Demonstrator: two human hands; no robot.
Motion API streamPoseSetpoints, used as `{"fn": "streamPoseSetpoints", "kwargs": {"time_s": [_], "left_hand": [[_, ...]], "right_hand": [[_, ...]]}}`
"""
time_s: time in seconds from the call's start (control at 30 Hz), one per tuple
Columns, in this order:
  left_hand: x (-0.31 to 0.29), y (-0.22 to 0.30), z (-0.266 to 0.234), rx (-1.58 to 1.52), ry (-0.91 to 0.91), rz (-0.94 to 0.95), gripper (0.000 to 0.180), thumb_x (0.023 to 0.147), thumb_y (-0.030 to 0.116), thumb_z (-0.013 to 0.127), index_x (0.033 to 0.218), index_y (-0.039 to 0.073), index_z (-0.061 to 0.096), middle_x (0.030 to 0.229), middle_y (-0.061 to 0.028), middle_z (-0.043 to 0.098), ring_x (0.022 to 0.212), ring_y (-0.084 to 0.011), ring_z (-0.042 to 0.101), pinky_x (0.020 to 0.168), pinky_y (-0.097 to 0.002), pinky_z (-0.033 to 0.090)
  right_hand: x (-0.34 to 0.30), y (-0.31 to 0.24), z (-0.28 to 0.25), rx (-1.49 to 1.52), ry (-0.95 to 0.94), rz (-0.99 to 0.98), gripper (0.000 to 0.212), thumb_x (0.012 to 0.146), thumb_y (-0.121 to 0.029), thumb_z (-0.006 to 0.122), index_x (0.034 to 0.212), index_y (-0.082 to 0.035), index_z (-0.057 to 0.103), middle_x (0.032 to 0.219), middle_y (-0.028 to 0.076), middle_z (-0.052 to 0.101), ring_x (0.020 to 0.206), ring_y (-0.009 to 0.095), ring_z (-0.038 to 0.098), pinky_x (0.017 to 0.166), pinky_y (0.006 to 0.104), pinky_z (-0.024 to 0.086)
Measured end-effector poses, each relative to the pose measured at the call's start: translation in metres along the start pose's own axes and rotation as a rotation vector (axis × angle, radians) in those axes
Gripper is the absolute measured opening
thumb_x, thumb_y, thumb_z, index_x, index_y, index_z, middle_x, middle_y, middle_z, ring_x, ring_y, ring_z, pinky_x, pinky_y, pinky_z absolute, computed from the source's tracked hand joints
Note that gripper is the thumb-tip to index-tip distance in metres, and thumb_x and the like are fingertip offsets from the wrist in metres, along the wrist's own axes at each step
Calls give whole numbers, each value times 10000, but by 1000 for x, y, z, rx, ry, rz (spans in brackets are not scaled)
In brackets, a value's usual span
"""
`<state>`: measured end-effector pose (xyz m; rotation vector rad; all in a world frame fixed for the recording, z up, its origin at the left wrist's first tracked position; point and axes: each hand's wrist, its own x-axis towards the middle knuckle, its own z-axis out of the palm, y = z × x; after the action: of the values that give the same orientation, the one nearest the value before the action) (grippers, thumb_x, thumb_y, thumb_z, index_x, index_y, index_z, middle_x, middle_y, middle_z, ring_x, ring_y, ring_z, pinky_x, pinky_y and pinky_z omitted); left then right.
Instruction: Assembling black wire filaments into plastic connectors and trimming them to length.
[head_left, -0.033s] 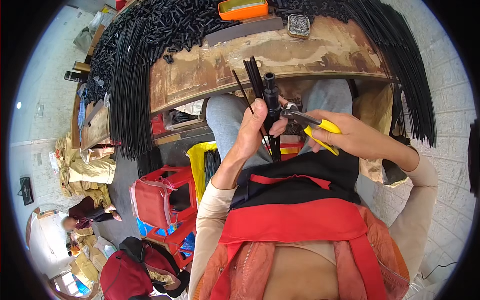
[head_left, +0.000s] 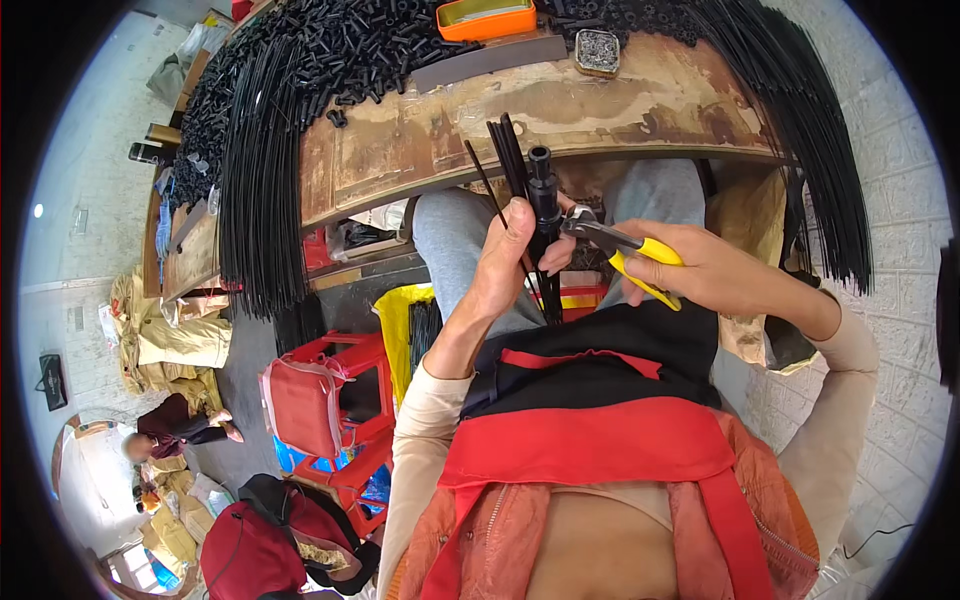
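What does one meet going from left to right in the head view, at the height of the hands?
Hanging black rods → left hand gripping a bundle of black rods → yellow-handled pliers → right hand.

left hand [head_left: 505,262] gripping black rods [head_left: 512,160] upright | right hand [head_left: 700,270] clamping yellow-handled pliers [head_left: 625,250] on them | desk [head_left: 520,120] above

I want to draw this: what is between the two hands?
In the head view, a black tube stands between the left hand and right hand, with yellow-handled pliers reaching it.
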<state>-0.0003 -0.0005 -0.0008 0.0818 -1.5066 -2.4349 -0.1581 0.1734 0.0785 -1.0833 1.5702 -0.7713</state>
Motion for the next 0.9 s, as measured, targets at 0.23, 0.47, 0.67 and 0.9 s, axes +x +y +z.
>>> {"fn": "streamPoseSetpoints", "kwargs": {"time_s": [0.23,0.47,0.67,0.9], "left_hand": [[1,-1,5,95,-10,35,728,962,651,357,1116,-37,538,659,20,440,587,-67,389,545,-244,328],[-6,10,12,41,-11,16,799,941,666,373,1200,-77,513,638,24,419,556,-73,371,527,-244,303],[1,-2,-10,0,-118,22,754,964,644,361,1188,-55,533,668,20,448,589,-66,401,538,-232,309],[8,-1,2,43,-43,-14,645,990,596,358,1143,-14,500,666,13,448,604,-74,388,564,-237,320]], "right_hand": [[2,-23,-20,196,-248,263,387,1013,-362,460,1040,11,559,711,65,583,556,144,599,509,265,483],[6,-3,-16,722,-528,432,422,1009,-334,473,999,74,582,674,126,596,524,201,621,484,306,512],[-9,-22,-11,152,-142,151,359,1008,-314,499,1189,-8,548,706,56,590,565,125,599,492,260,466],[-1,-65,-40,-387,-153,282,352,988,-336,511,989,11,570,558,58,505,472,165,513,455,337,423]]}}
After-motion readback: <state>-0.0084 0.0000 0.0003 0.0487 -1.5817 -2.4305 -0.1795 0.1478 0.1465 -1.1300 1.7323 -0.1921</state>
